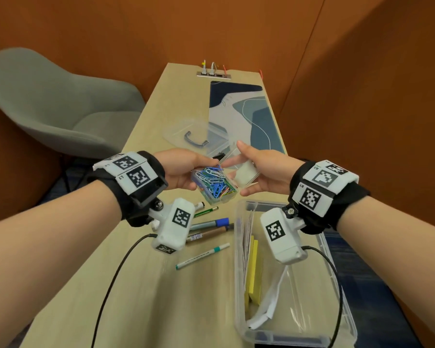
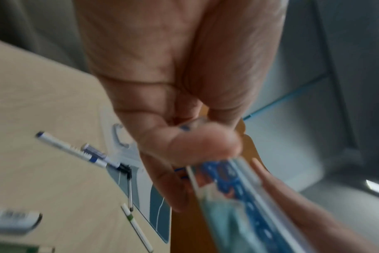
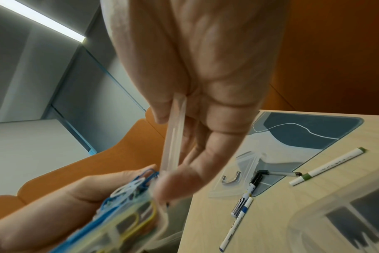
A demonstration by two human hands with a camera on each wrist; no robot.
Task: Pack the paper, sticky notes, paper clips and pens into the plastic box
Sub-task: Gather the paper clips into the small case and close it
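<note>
A small clear case of coloured paper clips [image 1: 215, 183] is held above the table in my left hand [image 1: 186, 172], fingers curled round its left end. My right hand [image 1: 258, 168] pinches the case's clear hinged lid [image 1: 245, 172], which stands raised; in the right wrist view the lid [image 3: 173, 137] sits between thumb and fingers above the case [image 3: 123, 214]. The left wrist view is blurred, with the case [image 2: 227, 188] under my left hand [image 2: 184, 149]. The large plastic box [image 1: 239, 272] at lower right holds paper [image 1: 246, 237] and yellow sticky notes [image 1: 254, 272]. Several pens [image 1: 206, 234] lie beside it.
The big box's clear lid with a grey handle [image 1: 186, 134] lies further back, partly on a blue-grey desk mat [image 1: 241, 114]. A grey chair [image 1: 48, 101] stands left of the table. A socket strip [image 1: 214, 74] sits at the far edge. Orange walls enclose the table.
</note>
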